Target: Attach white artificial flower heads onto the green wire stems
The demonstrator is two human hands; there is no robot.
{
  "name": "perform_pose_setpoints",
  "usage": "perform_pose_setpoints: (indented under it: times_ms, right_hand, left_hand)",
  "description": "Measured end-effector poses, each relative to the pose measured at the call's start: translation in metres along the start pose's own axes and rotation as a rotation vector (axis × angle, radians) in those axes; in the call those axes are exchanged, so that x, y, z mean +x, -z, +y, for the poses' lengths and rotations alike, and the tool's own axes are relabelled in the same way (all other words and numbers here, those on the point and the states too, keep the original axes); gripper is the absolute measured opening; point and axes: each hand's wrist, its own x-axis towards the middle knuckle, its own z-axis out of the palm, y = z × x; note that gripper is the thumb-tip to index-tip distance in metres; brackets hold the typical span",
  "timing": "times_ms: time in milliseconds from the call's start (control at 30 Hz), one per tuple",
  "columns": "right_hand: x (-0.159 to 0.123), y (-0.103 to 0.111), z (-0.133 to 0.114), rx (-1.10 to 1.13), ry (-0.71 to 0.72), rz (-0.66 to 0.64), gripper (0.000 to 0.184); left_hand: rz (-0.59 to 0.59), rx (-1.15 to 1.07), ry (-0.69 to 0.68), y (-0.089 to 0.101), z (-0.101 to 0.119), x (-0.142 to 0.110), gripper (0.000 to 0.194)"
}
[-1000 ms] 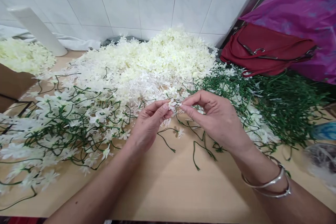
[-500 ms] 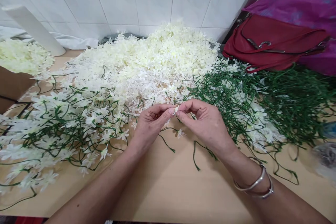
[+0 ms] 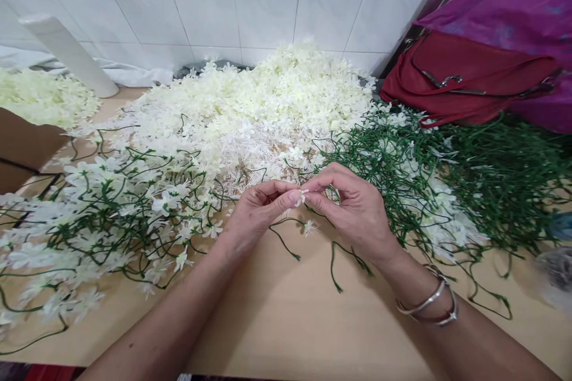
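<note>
The right hand [image 3: 351, 208] has closed in on the left hand [image 3: 254, 211], so both hands' fingers now pinch one white flower [image 3: 302, 196].

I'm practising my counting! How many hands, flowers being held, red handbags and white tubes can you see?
Left hand and right hand: 2
Held white flower: 1
Red handbag: 1
White tube: 1
Total: 5

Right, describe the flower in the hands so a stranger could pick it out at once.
Start at the tan table and find the left hand and right hand, close together above it. Between their fingertips is a small white flower, set apart from the heaped flowers beyond because it alone is held.
</note>
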Motion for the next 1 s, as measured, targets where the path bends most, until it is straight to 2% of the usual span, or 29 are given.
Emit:
perform_pose_setpoints:
  times_ms: [167, 233, 333, 500, 600, 700, 767, 833, 933, 1000]
  right_hand:
    - [0.004, -0.003, 0.013, 0.153, -0.044, 0.092, 0.011]
    - [0.006, -0.004, 0.019, 0.262, -0.102, 0.116, 0.015]
    - [0.009, -0.003, 0.027, 0.337, -0.175, 0.137, 0.017]
    - [0.01, 0.0, 0.032, 0.325, -0.242, 0.145, 0.013]
    - [0.01, 0.002, 0.028, 0.307, -0.252, 0.105, 0.013]
    - [0.01, 0.003, 0.024, 0.329, -0.245, 0.079, 0.009]
    - [0.01, 0.004, 0.023, 0.341, -0.25, 0.078, 0.012]
    - [0.01, 0.006, 0.023, 0.372, -0.269, 0.082, 0.016]
    - [0.011, 0.007, 0.024, 0.463, -0.292, 0.051, 0.025]
    - [0.012, 0.007, 0.023, 0.51, -0.303, 0.002, 0.029]
  left_hand:
    - [0.154, 0.213, -0.199, 0.002, 0.005, -0.003, 0.027]
    - [0.125, 0.343, -0.275, 0.005, 0.01, -0.004, 0.021]
    - [-0.059, 0.562, -0.305, 0.012, 0.022, -0.007, 0.012]
    - [-0.494, 0.968, -0.216, 0.019, 0.032, -0.018, 0.01]
    - [-0.612, 1.105, -0.294, 0.021, 0.023, -0.023, 0.014]
    - [-0.672, 1.109, -0.365, 0.019, 0.01, -0.023, 0.013]
    - [-0.672, 1.085, -0.378, 0.017, 0.005, -0.022, 0.018]
    - [-0.611, 1.02, -0.347, 0.013, 0.005, -0.023, 0.016]
    - [-0.354, 0.745, -0.258, 0.009, 0.009, -0.024, 0.01]
    - [-0.171, 0.505, -0.204, 0.009, 0.01, -0.025, 0.013]
